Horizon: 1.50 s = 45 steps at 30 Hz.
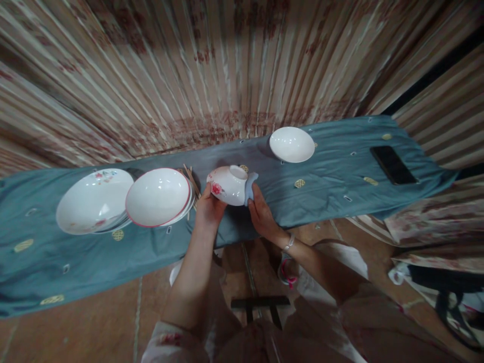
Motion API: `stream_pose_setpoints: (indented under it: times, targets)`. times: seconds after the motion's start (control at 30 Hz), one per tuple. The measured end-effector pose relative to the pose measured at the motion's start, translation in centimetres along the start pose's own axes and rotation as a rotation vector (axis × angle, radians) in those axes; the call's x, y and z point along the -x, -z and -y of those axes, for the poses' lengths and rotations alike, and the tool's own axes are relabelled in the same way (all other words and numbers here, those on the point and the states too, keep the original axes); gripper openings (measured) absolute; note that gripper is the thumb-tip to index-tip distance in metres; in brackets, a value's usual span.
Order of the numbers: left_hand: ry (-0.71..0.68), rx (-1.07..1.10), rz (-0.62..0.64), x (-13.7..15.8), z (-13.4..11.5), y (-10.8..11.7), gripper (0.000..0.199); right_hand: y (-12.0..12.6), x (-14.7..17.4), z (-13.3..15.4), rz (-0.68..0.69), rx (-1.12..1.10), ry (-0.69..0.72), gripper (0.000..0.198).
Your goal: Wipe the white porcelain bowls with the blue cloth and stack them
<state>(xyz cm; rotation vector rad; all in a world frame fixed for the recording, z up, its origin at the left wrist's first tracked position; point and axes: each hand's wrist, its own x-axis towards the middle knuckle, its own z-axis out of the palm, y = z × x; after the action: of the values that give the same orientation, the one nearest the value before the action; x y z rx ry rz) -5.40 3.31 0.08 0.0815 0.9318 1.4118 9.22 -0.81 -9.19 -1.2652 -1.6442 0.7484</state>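
A white bowl (231, 187) with red flowers is held above the table, tilted so that its foot ring faces up and away from me. My left hand (210, 204) grips it by the left side. My right hand (261, 210) presses a light blue cloth (250, 187) against the bowl's right side. Left of the hands, a stack of red-rimmed white bowls (158, 197) stands beside a stack of wide floral plates (93, 204). Several wooden chopsticks (192, 179) lie behind the bowl stack, partly hidden by it.
Farther right, a single white bowl (292, 144) sits near the back edge of the table, which has a teal patterned cloth (333, 186). A black phone (393, 165) lies toward the right end. Pleated curtains (227, 75) hang right behind the table.
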Motion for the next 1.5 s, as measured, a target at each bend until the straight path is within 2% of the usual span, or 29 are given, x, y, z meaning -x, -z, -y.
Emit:
stream_pose_setpoints:
  times: [0.33, 0.5, 0.7, 0.87, 0.97, 1.27, 1.5]
  targets:
    - [-0.023, 0.05, 0.007, 0.4, -0.3, -0.2, 0.036, 0.4, 1.6, 0.9, 0.062, 0.073, 0.084, 0.059]
    - [-0.021, 0.05, 0.037, 0.6, -0.3, -0.3, 0.039, 0.6, 2.1, 1.5, 0.093, 0.158, 0.26, 0.066]
    - [-0.059, -0.009, 0.15, 0.1, 0.4, 0.5, 0.037, 0.9, 1.5, 1.8, 0.077, 0.319, 0.44, 0.074]
    - [-0.154, -0.079, 0.297, -0.1, 1.6, 1.1, 0.024, 1.4, 0.8, 2.4, 0.121, 0.425, 0.454, 0.062]
    - [-0.206, -0.099, 0.333, 0.0, 2.2, 1.2, 0.015, 1.7, 0.4, 3.2, 0.134, 0.472, 0.457, 0.058]
    - [-0.282, -0.217, 0.336, 0.2, 2.9, 1.4, 0.014, 2.3, -0.8, 4.6, 0.095, 0.603, 0.49, 0.048]
    - [-0.268, -0.296, 0.253, 0.4, 3.0, 1.6, 0.009, 2.4, -1.1, 4.5, 0.066, 0.684, 0.508, 0.045]
